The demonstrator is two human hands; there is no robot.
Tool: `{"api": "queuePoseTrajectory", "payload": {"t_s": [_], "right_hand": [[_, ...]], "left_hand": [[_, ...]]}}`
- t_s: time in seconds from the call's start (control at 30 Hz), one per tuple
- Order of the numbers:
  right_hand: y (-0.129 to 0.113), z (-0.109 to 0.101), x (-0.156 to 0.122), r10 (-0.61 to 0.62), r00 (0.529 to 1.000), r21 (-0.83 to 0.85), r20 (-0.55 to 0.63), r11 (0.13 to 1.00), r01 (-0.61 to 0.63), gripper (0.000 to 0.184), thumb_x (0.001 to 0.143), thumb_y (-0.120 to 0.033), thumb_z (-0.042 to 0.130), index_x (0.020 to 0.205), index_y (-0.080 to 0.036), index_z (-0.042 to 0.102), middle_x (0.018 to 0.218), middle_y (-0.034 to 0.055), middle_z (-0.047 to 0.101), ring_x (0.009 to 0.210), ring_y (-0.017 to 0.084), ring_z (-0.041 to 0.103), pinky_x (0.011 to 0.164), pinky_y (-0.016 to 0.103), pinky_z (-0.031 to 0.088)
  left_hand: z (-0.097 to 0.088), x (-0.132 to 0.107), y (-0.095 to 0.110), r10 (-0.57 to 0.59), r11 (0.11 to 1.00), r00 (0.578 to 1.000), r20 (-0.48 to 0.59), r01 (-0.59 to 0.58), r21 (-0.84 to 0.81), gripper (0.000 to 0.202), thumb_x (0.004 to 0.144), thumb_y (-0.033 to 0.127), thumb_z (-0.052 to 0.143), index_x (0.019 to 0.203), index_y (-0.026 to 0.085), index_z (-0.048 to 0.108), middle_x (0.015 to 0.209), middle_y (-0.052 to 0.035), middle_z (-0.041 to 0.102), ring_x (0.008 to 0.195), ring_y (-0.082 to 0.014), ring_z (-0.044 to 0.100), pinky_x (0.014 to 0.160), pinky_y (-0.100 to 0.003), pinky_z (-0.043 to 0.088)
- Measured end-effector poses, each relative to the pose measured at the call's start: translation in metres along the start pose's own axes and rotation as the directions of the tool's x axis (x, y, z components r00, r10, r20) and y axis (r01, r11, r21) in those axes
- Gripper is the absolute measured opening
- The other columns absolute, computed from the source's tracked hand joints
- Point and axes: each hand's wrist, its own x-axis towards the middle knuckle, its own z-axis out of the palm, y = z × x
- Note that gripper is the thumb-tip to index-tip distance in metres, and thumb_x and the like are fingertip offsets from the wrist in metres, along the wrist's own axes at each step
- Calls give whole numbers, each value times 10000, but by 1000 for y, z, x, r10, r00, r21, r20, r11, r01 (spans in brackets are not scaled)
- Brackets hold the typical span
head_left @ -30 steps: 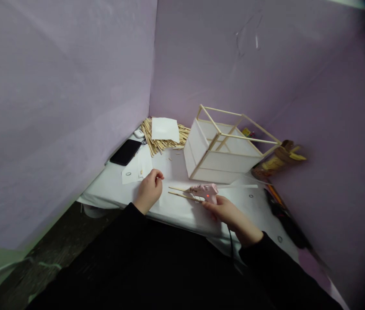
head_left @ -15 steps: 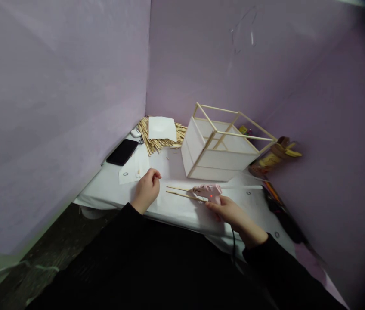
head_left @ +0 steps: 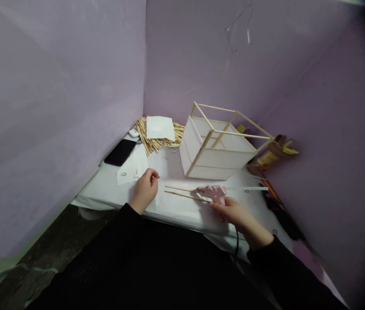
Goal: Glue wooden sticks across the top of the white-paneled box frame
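Note:
My right hand (head_left: 234,212) is wrapped round the handle of a pink hot glue gun (head_left: 213,192) with a red light on its side. A white glue stick (head_left: 250,188) juts from the gun's back. By its nozzle, pointing left, two thin wooden sticks (head_left: 179,188) lie side by side; whether the nozzle touches them I cannot tell. My left hand (head_left: 145,189) rests at the table's front with curled fingers, just left of the stick ends, and nothing shows in it. Behind the gun stands a box-like model (head_left: 221,161) with white panels and a stick frame on top.
A pile of wooden sticks (head_left: 148,144) lies at the back under a white paper piece (head_left: 159,128). A black phone (head_left: 120,152) and a marked paper sheet (head_left: 131,170) are at left. A brown and yellow container (head_left: 268,156) stands at right. A black cord (head_left: 237,243) hangs off the front edge.
The glue gun and my right hand have shifted slightly right, away from the stick ends. My left hand keeps its curled pose. The whole view has moved a little.

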Motion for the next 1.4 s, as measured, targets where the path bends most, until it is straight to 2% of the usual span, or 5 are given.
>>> {"api": "queuePoseTrajectory", "payload": {"t_s": [0.43,0.67,0.9,1.17,1.4], "right_hand": [[10,-14,-11,24,999,78,-37,997,-21,336,780,-468,648,878,-152,707,500,-24,507,463,132,449,467,269,306],[16,-20,-13,62,996,87,-60,995,-57,267,798,-409,654,851,-154,715,452,-31,474,436,129,435,448,269,290],[22,-27,-19,33,998,130,-57,991,-25,410,756,-476,659,985,-143,729,504,-14,519,452,128,425,449,264,283],[31,-34,-24,88,988,80,-124,994,-79,330,772,-470,643,862,-158,700,501,-12,507,466,130,430,465,272,294],[35,-42,-28,108,984,73,-140,993,-98,418,775,-502,634,977,-144,711,459,-25,489,439,140,429,457,274,298]], "left_hand": [[0,1,-1,14,1000,1000,-3,-14,-5,156,841,108,466,886,233,549,863,-10,678,757,-192,631,746,-317,458],[0,1,-2,12,1000,1000,1,-12,-4,152,835,119,462,886,231,552,860,-17,677,744,-197,626,730,-322,448],[0,1,0,4,1000,1000,3,-4,-5,148,833,127,460,881,232,553,866,-19,683,753,-197,628,734,-322,447],[-1,1,2,-7,1000,1000,3,7,-7,143,835,132,461,877,234,553,867,-18,682,764,-197,629,741,-321,448],[-2,1,3,-19,1000,1000,11,19,-5,145,835,137,463,887,234,558,861,-15,676,753,-198,619,735,-320,437]]}}
